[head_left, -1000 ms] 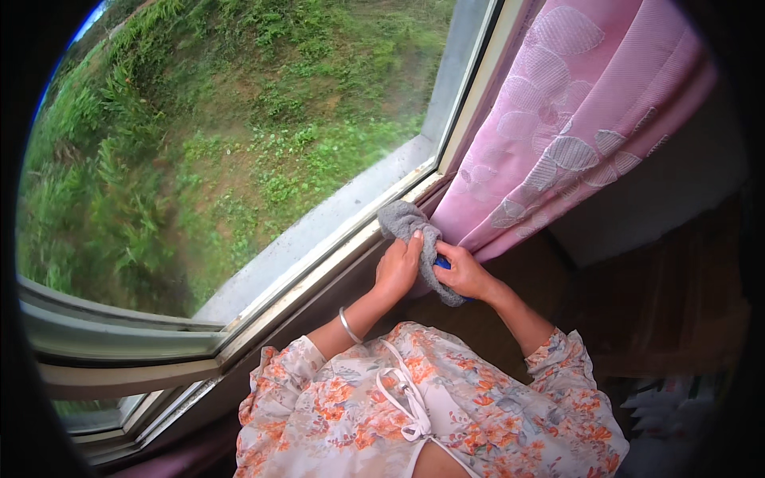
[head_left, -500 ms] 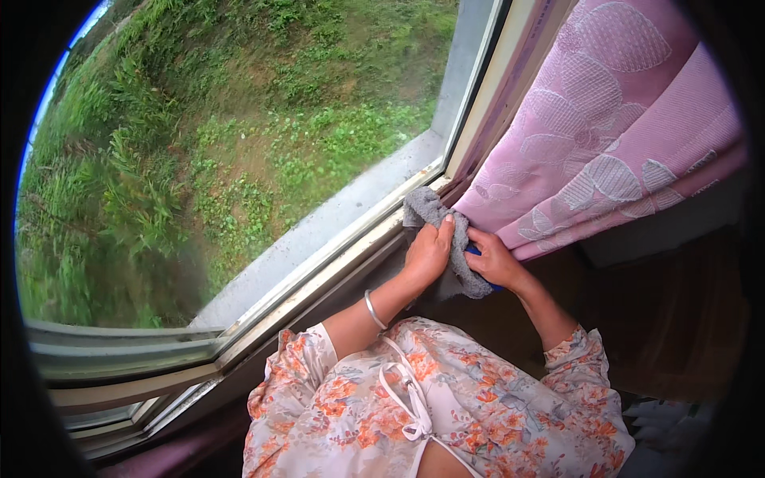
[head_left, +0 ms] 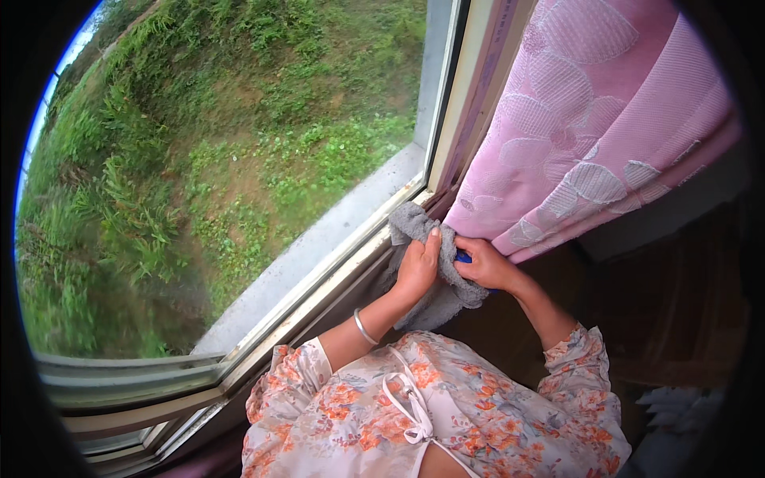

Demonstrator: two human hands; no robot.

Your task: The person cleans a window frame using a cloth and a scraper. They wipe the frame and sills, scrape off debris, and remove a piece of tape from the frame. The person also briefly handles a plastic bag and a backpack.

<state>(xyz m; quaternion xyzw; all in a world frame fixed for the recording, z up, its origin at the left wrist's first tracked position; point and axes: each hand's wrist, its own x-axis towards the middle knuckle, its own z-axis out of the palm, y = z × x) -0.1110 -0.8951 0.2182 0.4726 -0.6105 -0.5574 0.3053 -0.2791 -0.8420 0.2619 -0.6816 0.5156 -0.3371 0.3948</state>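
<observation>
A crumpled grey cloth (head_left: 460, 291) is gathered between my two hands, close to the inner edge of the window sill. My left hand (head_left: 417, 267) grips the cloth with its thumb pressed on top. On the other side, my right hand (head_left: 484, 265) is closed around a small blue thing (head_left: 463, 257) that touches the cloth. Most of this blue thing is hidden by my fingers and the cloth, so its kind does not show. One end of the cloth bunches up beyond my left thumb; the rest hangs below.
The window frame (head_left: 319, 290) runs diagonally along my left, with a sliding sash (head_left: 131, 381) at the lower left. Past the glass lies a grey ledge (head_left: 351, 213) and a green slope. A pink flowered curtain (head_left: 574, 119) hangs just beyond my right hand.
My left hand and the cloth have shifted slightly left and down in view. More of the cloth hangs below my hands, and less of the blue thing shows.
</observation>
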